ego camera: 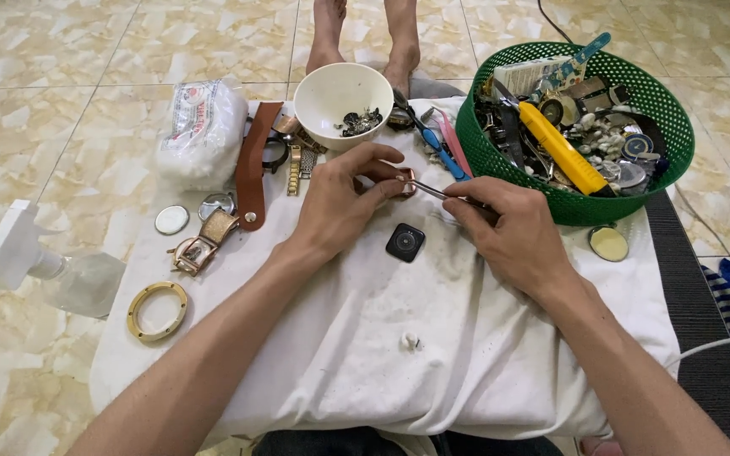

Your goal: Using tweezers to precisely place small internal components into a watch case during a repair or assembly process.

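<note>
While both hands are working at the far middle of the white cloth (433,338), open room is lying mostly on the near half, bare but for a small white scrap (411,340). Crowding the far edge are a white bowl (342,95) and a green basket (661,110) full of watch parts; a brown strap (251,165) and a gold ring (157,311) are sitting toward the left edge, a spray bottle (52,270) lying just off it. Tiled floor is surrounding the cloth. The left hand (340,203) is pinching a small coppery watch case (406,181) between thumb and fingers. The right hand (509,232) is closing on thin tweezers (437,192), tips apparently touching the case. A black square piece (405,242) is lying between the hands.
</note>
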